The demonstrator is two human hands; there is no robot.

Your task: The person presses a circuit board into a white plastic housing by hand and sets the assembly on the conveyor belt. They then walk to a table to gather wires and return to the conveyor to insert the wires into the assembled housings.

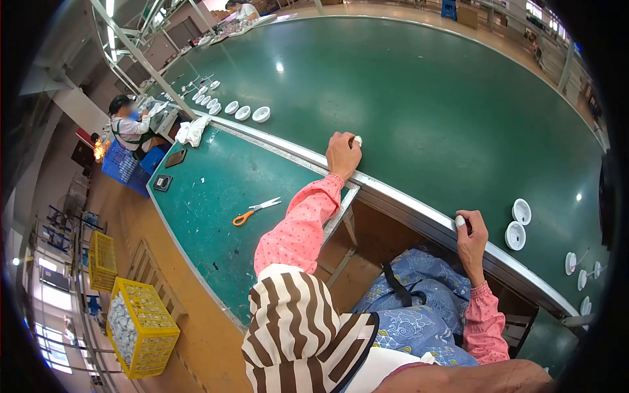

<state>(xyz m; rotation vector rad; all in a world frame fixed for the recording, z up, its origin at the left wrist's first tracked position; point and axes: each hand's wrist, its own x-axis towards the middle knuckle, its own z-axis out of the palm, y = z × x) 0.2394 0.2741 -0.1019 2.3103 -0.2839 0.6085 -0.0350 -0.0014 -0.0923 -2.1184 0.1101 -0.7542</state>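
My left hand (344, 156) rests in a loose fist at the near edge of the green conveyor belt (406, 98), with a white cover on the thumb tip. Nothing shows in its curled fingers. Further right, my right hand (472, 243) is also closed, at the metal rail (419, 204), its thumb in a white cover too; no object shows in it. Closest to the right hand are two round white plastic parts (515, 235) on the belt. Several white cup-like parts (261, 114) stand in a row at the belt's left, apart from my left hand.
Orange-handled scissors (244, 218), a phone (175, 158), a small black square device (162, 183) and a white cloth (192, 131) lie on the green side table (223, 177). More white parts with wires (582, 280) sit far right. A co-worker (131, 128) sits at left, near yellow crates (154, 344).
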